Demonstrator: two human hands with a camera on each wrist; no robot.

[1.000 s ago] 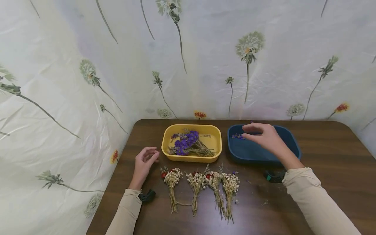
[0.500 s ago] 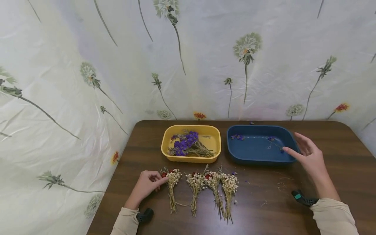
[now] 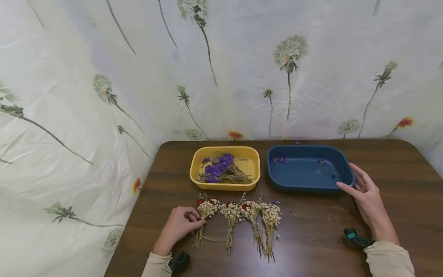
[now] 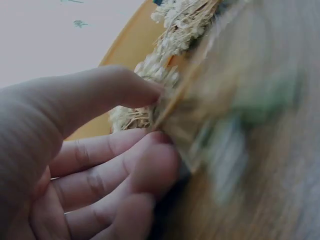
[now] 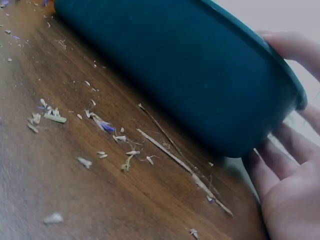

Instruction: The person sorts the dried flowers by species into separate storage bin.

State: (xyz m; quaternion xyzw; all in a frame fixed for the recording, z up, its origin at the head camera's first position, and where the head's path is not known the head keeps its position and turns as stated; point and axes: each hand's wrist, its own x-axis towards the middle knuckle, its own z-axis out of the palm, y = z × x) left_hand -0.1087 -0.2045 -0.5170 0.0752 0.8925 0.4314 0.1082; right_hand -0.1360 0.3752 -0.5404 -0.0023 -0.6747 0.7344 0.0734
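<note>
Left hand — fingers pinching leftmost bouquet, toward bench's left edge; right hand — fingers gripping blue tray near far edge.

Four bouquets lie before two trays; flowers inside both

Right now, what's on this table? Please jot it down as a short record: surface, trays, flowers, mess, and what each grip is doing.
Surface: brown wooden table
Backdrop: pale cloth printed with dandelions
Trays: yellow tray and blue tray, side by side, apart
In yellow: purple flowers with stems
In blue: a few purple sprigs
Row in front: four cream bunches, some with red blooms
Left grip: pinches the leftmost cream bunch
Right grip: holds the blue tray's right end
Mess: loose plant bits before the blue tray
</note>
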